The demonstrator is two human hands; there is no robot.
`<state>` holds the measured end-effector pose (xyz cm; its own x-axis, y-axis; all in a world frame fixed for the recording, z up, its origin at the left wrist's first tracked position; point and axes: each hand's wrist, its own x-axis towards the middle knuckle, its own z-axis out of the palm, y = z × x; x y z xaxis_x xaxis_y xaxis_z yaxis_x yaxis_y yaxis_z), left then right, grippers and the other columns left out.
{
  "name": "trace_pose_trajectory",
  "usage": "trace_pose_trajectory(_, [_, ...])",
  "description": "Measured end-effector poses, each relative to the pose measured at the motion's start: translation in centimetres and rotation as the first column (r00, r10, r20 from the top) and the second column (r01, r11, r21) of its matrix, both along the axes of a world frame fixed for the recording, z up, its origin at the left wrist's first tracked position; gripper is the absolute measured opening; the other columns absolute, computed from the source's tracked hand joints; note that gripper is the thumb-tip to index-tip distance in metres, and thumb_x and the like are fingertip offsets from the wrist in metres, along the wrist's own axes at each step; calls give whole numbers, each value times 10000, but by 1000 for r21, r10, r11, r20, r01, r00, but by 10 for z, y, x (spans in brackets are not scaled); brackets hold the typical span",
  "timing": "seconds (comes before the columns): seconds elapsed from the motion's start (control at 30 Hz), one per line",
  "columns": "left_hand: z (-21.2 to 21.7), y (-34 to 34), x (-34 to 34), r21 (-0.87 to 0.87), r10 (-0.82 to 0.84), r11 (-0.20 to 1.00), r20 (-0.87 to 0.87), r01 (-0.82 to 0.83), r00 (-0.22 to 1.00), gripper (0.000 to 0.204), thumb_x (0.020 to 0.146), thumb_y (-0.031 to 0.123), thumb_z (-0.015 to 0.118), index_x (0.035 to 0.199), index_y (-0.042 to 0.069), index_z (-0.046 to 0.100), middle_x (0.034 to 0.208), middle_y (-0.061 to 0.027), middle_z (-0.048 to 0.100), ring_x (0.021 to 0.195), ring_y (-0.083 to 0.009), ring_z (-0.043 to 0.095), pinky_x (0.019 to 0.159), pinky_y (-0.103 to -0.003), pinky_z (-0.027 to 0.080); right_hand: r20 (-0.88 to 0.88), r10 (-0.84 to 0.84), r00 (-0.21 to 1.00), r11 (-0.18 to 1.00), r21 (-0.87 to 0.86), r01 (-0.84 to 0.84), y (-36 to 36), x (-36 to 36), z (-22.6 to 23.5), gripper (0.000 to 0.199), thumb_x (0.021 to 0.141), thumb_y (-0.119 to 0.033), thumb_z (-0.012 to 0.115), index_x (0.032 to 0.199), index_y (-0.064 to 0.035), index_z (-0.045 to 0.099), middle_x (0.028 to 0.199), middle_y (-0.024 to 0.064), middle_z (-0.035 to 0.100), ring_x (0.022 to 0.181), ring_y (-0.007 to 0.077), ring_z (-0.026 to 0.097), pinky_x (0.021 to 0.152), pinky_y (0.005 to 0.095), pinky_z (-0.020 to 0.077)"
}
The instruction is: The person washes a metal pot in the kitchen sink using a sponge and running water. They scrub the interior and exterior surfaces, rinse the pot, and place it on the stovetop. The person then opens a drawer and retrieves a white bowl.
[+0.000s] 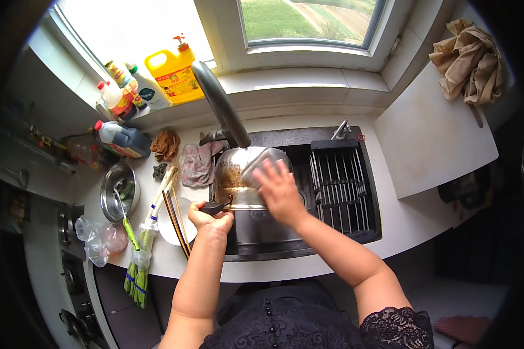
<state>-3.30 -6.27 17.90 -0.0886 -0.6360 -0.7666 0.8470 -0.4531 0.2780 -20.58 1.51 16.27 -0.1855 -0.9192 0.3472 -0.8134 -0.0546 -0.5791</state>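
Note:
A shiny metal pot (239,163) with brown stains on its side is tipped over the dark sink (273,254), beneath the spout of the dark faucet (218,99). My left hand (211,220) is closed around the pot's black handle (216,207). Against the pot's outer side lies my right hand (280,193), fingers spread and smeared by motion. No tool shows in it, though its palm is hidden. The inside of the pot is out of sight.
A black drain rack (340,192) covers the sink's right side. Left of the sink are a grey rag (199,164), a white plate (172,227) with chopsticks (176,221), green onions (138,273) and a metal bowl (106,195). A white board (431,134) stands at right.

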Motion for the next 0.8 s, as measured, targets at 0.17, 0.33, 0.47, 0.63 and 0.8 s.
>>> trace_pose_trajectory(0.17, [0, 3, 0, -60, -101, 993, -33, 99, 994, 434, 611, 247, 517, 999, 52, 507, 1021, -140, 574, 931, -337, 578, 879, -503, 470, 4, 183, 983, 983, -31, -183, 8, -16, 12, 294, 844, -201, 625, 1137, -214, 651, 1320, 44, 534, 1313, 331, 362, 1038, 533, 294])
trace_pose_trajectory(0.33, [12, 11, -7, -85, -137, 987, -31, 134, 990, 467, 611, 245, 504, 1011, 4, 507, 1024, -152, 582, 947, -335, 582, 908, -484, 462, -120, 252, 960, 947, -175, -270, 36, -39, -1, 346, 765, -142, 668, 1110, -167, 654, 1293, 39, 547, 1239, 347, 421, 1008, 497, 363])
trace_pose_trajectory(0.47, [-2, 15, -15, -239, -280, 935, -42, 263, 959, 500, 612, 216, 489, 1035, -48, 531, 1052, -182, 604, 967, -347, 594, 919, -460, 464, -229, 114, 967, 993, -13, -120, 11, -2, 23, 324, 825, -279, 640, 1145, -224, 636, 1348, 22, 495, 1272, 352, 373, 994, 609, 301])
trace_pose_trajectory(0.63, [10, 14, -15, -196, -319, 932, -53, 304, 946, 509, 609, 221, 488, 1029, -62, 541, 1040, -191, 613, 963, -359, 598, 940, -467, 447, -210, 87, 974, 993, -54, -101, 24, -14, 27, 312, 816, -248, 650, 1126, -210, 650, 1327, 50, 515, 1245, 368, 403, 1008, 572, 318])
trace_pose_trajectory(0.8, [5, 18, -18, -177, -329, 932, -47, 316, 943, 514, 612, 205, 479, 1044, -65, 540, 1088, -194, 595, 1011, -360, 578, 950, -477, 439, -14, 62, 998, 978, -199, -63, 57, -32, -5, 267, 745, -210, 705, 1009, -176, 698, 1310, 60, 517, 1216, 357, 410, 987, 493, 359])
